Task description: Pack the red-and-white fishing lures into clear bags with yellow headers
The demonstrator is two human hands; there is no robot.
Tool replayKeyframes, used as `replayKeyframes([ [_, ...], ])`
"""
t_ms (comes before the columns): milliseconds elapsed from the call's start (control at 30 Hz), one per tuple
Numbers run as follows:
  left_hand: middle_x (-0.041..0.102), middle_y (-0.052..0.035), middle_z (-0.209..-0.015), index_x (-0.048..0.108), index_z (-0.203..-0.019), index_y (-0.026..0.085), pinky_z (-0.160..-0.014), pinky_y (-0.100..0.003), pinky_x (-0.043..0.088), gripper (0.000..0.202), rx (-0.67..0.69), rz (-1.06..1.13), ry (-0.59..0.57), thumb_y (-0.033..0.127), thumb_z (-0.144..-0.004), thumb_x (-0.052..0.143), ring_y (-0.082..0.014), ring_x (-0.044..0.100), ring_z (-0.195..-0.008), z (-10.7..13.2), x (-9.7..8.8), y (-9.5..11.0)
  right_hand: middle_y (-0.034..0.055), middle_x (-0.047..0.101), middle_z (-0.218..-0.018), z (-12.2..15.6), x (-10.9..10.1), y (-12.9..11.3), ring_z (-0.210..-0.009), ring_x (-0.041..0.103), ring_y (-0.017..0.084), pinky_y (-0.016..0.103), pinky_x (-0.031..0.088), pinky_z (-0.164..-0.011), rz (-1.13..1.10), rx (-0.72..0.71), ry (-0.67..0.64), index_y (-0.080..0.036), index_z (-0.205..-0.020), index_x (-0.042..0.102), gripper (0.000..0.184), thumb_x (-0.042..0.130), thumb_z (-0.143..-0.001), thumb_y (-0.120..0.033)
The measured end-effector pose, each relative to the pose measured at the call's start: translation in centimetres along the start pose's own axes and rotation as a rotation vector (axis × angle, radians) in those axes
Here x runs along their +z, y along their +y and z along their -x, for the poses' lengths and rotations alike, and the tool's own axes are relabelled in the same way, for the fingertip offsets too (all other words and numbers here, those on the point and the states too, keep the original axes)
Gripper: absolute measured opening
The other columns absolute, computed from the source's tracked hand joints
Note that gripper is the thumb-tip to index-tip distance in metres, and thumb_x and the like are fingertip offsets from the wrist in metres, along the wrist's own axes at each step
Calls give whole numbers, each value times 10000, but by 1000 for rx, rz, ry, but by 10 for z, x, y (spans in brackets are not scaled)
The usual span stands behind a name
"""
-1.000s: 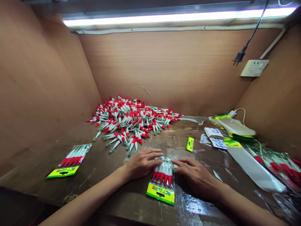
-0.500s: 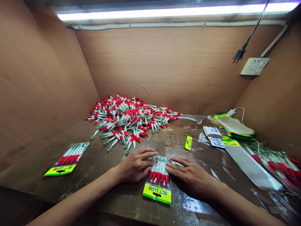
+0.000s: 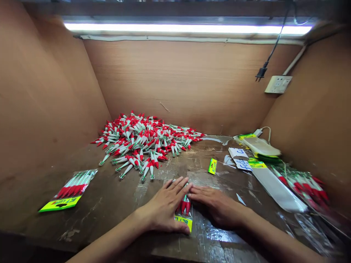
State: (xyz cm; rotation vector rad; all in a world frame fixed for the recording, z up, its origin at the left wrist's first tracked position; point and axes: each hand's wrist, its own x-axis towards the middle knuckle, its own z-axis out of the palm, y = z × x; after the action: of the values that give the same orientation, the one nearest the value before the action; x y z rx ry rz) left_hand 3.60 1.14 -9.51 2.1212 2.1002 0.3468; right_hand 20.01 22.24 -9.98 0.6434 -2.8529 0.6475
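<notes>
A clear packet of red and white fishing lures [image 3: 187, 209] with a yellow-green header card lies flat on the table in front of me. My left hand [image 3: 168, 206] is spread over the packet and covers its left part, the thumb across the card. From the other side my right hand [image 3: 216, 204] rests along the packet's upper right edge, fingers stretched out. The fingertips of both hands nearly meet over the far end of the packet, so most of the lures are hidden.
A large heap of loose lures [image 3: 148, 142] lies at the back. Another filled packet [image 3: 70, 188] is at the left. On the right are a small yellow card [image 3: 212, 166], a written label [image 3: 241, 159], empty sleeves [image 3: 276, 186] and more packed lures [image 3: 304, 188]. A plug [image 3: 261, 73] hangs above.
My left hand has slid right, over the packet, and now covers much of it. My right hand stays at the packet's right side. The whole view has shifted slightly.
</notes>
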Motion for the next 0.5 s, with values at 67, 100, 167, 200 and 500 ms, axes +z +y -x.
replayKeyframes([
  [67, 152, -162, -1645, 105, -1592, 266, -1173, -612, 213, 1152, -39, -3, 16, 764, -716, 661, -412, 181, -1494, 0, 0, -4, 95, 515, -1487, 5, -4, 13, -1373, 476, 184, 370, 409, -1135, -46, 35, 69, -225, -1476, 431, 557, 504, -933, -128],
  [100, 178, -159, -1640, 134, -1588, 281, -1165, -618, 226, 1132, -52, -4, 30, 746, -712, 680, -417, 207, -1485, 0, -1, -6, 93, 546, -1458, 9, -8, 24, -1341, 509, 180, 366, 425, -1119, -24, 78, 118, -222, -1456, 455, 522, 493, -943, -136],
  [167, 285, -152, -1603, 211, -1570, 297, -1148, -611, 271, 1059, -72, 0, 63, 657, -719, 728, -411, 300, -1445, 0, -4, -10, 101, 572, -1425, 19, -24, 56, -1306, 533, 201, 394, 428, -1108, 132, 241, 225, -206, -1413, 503, 470, 494, -945, -156],
  [200, 348, -144, -1567, 252, -1557, 300, -1139, -594, 300, 1014, -75, 7, 78, 592, -722, 749, -398, 353, -1414, 0, -6, -10, 114, 571, -1422, 26, -34, 74, -1304, 527, 216, 408, 419, -1110, 257, 364, 257, -185, -1401, 516, 472, 492, -931, -144],
  [500, 493, -72, -1412, 328, -1512, 335, -1098, -508, 399, 977, -168, -93, 321, 241, -624, 724, -339, 495, -1250, 50, -42, -11, 158, 709, -1165, 61, -108, 163, -1085, 637, 302, 400, 499, -878, 739, 1028, 220, -184, -1184, 711, 384, 447, -909, -137],
])
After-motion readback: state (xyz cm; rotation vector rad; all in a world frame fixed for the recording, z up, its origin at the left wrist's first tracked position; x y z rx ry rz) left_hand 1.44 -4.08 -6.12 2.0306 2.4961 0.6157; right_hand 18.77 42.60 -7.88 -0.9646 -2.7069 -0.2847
